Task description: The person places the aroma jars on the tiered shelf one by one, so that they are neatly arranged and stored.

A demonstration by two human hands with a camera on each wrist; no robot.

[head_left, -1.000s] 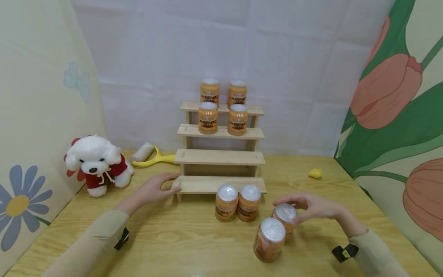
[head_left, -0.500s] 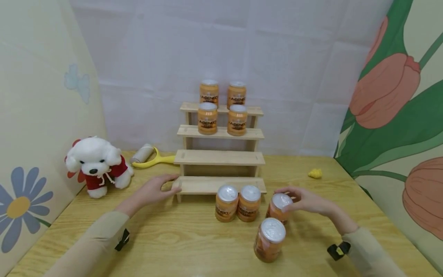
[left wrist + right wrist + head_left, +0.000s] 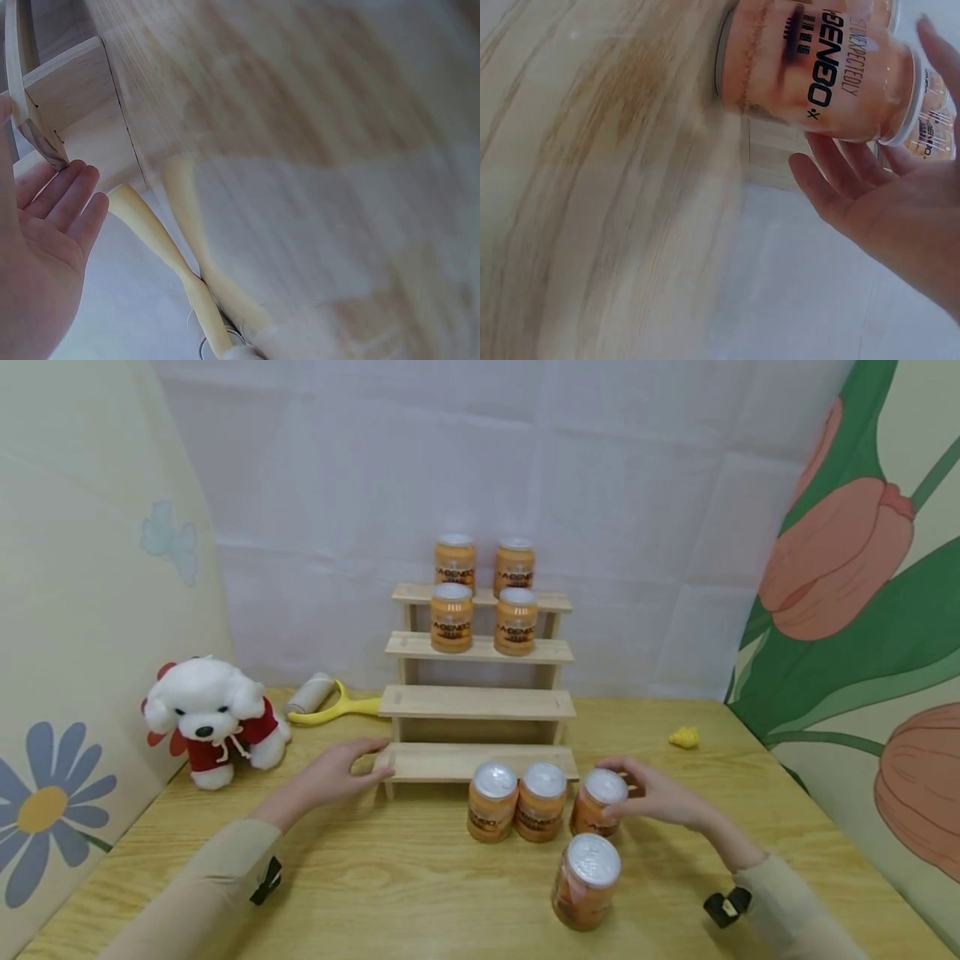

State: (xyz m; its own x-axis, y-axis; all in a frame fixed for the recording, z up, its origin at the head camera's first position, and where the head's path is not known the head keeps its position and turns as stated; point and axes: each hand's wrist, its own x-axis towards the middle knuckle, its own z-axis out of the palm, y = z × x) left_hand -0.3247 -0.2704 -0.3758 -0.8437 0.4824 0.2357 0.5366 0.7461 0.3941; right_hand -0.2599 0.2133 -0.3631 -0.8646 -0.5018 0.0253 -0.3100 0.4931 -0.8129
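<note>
Orange can (image 3: 597, 817): upright, by the front right corner of the rack (image 3: 477, 702)
Right hand (image 3: 663, 795): grip clamped round this can
Left hand (image 3: 330, 774): grip pinching the rack's bottom left end
Plush dog (image 3: 213, 714): left of the rack

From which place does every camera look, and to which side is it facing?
Head: on the person's head, facing forward and down to the wooden stand; both sleeves, the left grip and the right grip show.
Left wrist: on that wrist, facing the stand's end and a yellow handle; only the left grip shows.
Right wrist: on that wrist, facing the held can; only the right grip shows.
Shared: head and right wrist views both show that can and grip.
</note>
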